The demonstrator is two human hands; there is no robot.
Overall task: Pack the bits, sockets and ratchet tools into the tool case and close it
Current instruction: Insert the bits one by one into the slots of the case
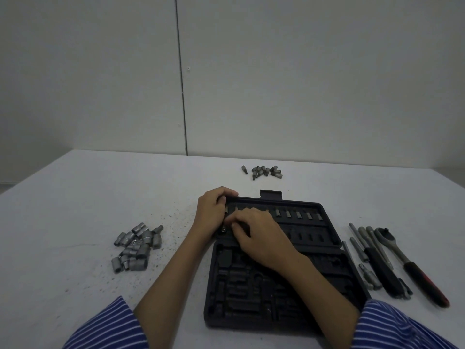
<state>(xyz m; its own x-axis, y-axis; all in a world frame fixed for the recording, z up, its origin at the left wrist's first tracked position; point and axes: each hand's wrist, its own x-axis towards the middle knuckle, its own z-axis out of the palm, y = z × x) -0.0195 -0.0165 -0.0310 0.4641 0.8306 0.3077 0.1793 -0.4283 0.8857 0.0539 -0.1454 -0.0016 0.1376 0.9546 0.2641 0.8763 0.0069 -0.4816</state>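
Your left hand [212,210] grips the open case [276,280] at its far-left corner; your right hand [256,233] pinches a bit [223,230] into it.

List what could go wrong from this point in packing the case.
The left hand only steadies the tool case by its far corner, so pressing a bit in with the right hand may shift it. The right forearm lies over the empty lower slots. The bits beyond the case need a long reach.
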